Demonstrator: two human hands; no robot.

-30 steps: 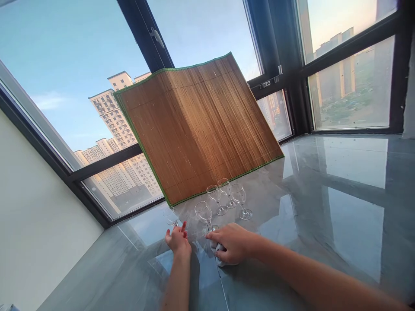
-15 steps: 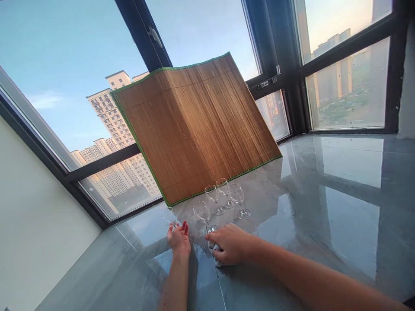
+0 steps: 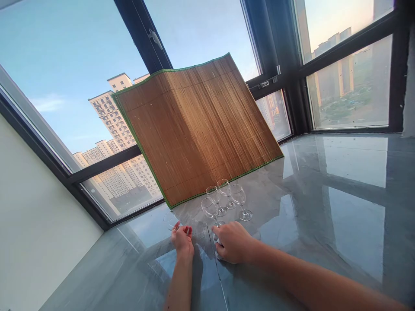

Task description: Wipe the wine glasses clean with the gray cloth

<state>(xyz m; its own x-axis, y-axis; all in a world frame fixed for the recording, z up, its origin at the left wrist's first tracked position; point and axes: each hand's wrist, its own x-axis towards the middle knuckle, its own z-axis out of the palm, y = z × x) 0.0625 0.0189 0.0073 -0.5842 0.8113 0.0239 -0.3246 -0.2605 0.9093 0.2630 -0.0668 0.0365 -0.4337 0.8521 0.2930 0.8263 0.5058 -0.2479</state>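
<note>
My left hand (image 3: 183,239) is closed on a clear stemmed wine glass (image 3: 169,219), its bowl tilted to the left above the grey surface. My right hand (image 3: 235,242) rests on the surface, closed around a bunched white cloth (image 3: 218,251) that it mostly covers. Just beyond its fingers stands another wine glass (image 3: 209,209), whose foot is partly hidden; I cannot tell whether the fingers touch it. Three more glasses stand upright behind: one at the left (image 3: 213,196), one at the back (image 3: 223,188) and one at the right (image 3: 238,197).
A brown bamboo mat (image 3: 201,129) with green edging leans against the window frame (image 3: 142,34) behind the glasses. Glossy grey tile (image 3: 292,250) with window reflections spreads around my hands. A pale wall (image 3: 39,216) rises at the left.
My right hand has shifted slightly right with the cloth, and the nearest standing glass has moved right, closer to the others. My left hand has moved a little right and down with its glass.
</note>
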